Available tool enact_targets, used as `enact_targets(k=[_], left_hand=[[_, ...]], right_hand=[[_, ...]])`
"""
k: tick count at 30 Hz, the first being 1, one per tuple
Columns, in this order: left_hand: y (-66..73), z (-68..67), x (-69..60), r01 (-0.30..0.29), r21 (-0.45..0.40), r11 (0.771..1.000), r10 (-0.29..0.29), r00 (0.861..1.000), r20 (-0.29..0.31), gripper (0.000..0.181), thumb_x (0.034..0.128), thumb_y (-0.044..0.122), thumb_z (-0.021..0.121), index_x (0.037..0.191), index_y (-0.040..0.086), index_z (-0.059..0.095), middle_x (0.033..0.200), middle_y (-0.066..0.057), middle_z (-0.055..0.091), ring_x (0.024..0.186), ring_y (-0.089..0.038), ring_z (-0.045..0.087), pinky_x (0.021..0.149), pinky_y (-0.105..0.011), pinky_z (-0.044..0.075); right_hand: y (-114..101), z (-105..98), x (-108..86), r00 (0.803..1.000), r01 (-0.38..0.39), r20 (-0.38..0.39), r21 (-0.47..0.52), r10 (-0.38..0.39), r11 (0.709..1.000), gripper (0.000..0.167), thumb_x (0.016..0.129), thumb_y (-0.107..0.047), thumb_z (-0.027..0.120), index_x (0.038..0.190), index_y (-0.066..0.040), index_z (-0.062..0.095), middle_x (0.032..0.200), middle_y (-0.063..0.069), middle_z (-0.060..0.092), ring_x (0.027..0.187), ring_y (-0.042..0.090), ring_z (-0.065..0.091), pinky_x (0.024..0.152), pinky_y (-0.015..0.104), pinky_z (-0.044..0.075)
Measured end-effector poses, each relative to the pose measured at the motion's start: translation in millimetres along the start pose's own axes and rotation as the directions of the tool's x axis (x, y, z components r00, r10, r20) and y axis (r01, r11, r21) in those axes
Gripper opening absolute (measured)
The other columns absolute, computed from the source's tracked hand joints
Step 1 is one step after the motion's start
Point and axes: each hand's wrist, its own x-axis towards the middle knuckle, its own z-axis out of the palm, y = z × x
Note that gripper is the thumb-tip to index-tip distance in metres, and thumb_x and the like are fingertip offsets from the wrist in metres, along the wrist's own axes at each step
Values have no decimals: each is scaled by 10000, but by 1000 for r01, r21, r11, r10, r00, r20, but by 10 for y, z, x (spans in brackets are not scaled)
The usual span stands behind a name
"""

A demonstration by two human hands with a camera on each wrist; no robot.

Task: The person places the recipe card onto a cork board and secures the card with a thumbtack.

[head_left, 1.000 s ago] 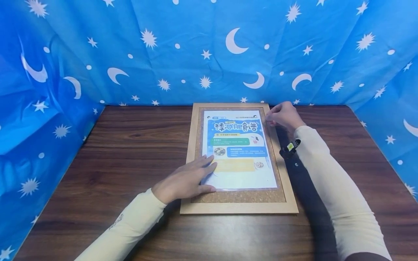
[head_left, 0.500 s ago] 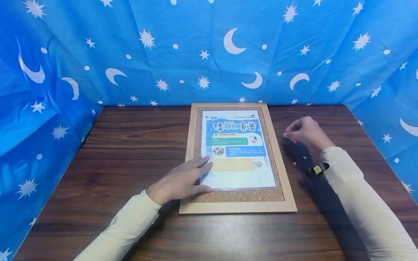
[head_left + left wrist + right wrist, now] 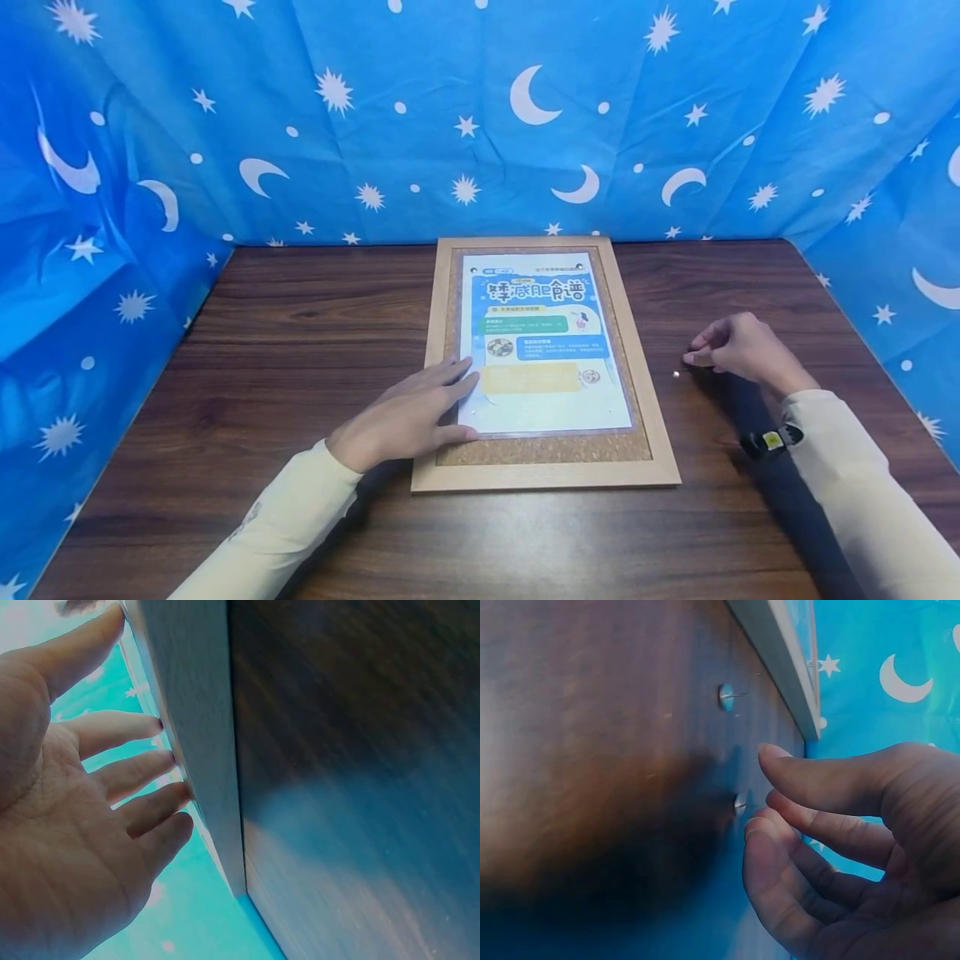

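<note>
Right hand (image 3: 738, 350) shifted beside thumbtacks (image 3: 726, 697), thumb and fingers apart, left hand (image 3: 405, 417) outstretched, woodgrain table (image 3: 330, 333), starry curtain (image 3: 450, 100)

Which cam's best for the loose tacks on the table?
Right wrist. Both tacks show close up there, heads and pins visible, one right by the fingers. Head: one is just a tiny bright speck beside the right hand; the second can't be made out. Left wrist: neither shows.

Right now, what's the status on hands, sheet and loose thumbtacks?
Left hand resting at left edge of sheet. Sheet tacked at both top corners. Right hand by two loose thumbtacks, none visibly gripped. Nothing seen blocking the nearer one.
</note>
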Motion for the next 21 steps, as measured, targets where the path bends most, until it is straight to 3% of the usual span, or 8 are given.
enact_targets(k=[7,12,21], left_hand=[[-19,-3,-20,-5,1,1000,5,1000,-9,774,951,453,689,1541,42,404,1647,-161,257,1533,-324,174,1220,-514,206],[-36,3,-44,-7,-4,1000,7,1000,-18,773,950,441,697,1544,43,404,1648,-159,256,1535,-326,168,1216,-521,220],[-37,19,-56,-7,-3,1000,7,1000,-19,768,961,455,676,1548,49,397,1655,-156,237,1541,-317,137,1220,-520,200]], right_hand=[[88,57,-40,1000,0,-18,20,1,1000,125,917,-70,730,931,55,724,801,73,719,688,176,654,607,297,563],[79,91,-39,998,21,-64,2,-21,1000,127,944,-92,705,920,27,738,802,63,723,700,177,661,621,293,545],[-269,176,-62,985,106,-133,-19,-107,994,147,961,-113,690,975,29,723,850,121,714,680,196,671,609,306,535]])
